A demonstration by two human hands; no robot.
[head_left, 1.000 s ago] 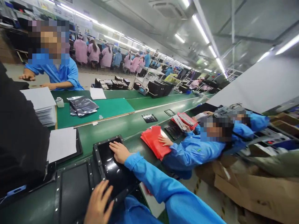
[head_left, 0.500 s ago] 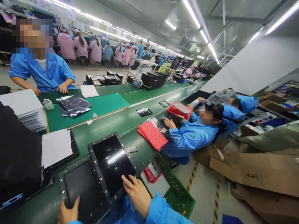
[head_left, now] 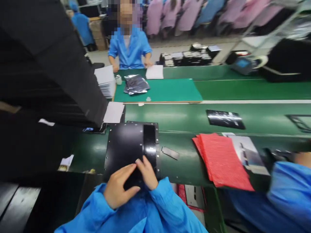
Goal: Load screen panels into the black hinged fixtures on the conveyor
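The left hand (head_left: 118, 187) and right hand (head_left: 147, 173) sit together at 6 o'clock, on the near edge of a black rectangular panel (head_left: 126, 147) with a riveted metal border. The panel lies flat on the green conveyor belt (head_left: 184, 119). Its face is mostly matte, with a glossy band down the right side. The left fingers lie close together, pointing toward 3 o'clock, and the right fingers point toward 12 o'clock. The two sets of fingertips meet on the panel, though I cannot tell whether they grip anything. A small dark strip (head_left: 170, 152) lies on the belt at 2 o'clock from the hands, just beside the panel. Farther out at 3 o'clock is a stack of red bags (head_left: 221, 160), touching a printed sheet (head_left: 247, 155). At 12 o'clock, a co-worker in a blue smock (head_left: 128, 48) sits beyond a green mat (head_left: 157, 90) holding silver foil bags (head_left: 136, 84).
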